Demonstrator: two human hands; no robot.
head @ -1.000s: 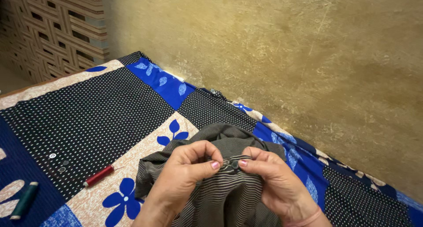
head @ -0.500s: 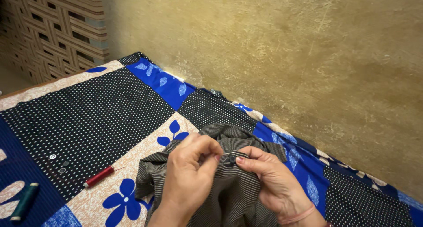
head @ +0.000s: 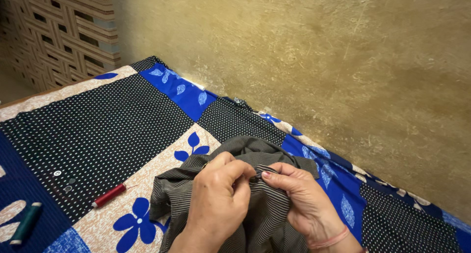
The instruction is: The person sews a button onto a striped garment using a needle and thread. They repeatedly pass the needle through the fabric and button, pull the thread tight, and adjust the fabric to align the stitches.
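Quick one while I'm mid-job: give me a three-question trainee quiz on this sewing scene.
1. True or false: both hands pinch the dark striped fabric garment.
2. Which lies nearer the garment: A, the red thread spool, or B, the dark green thread spool?
3. What small round things lie on the black dotted patch of the patchwork bedsheet?

Key: 1 true, left hand and right hand meet on it. 2 A. 3 loose buttons.

Garment [head: 255,211]: soft woven cloth, dark with fine pale stripes, matt, creased.
Bed cover [head: 113,130]: printed cotton-like cloth, matt, smooth.
Red spool [head: 110,195]: wound thread, slight sheen.
Green spool [head: 26,223]: wound thread, dull.
Buttons [head: 64,181]: looked plastic, faintly glossy.
Wall [head: 319,52]: rough, matt mud-like plaster.
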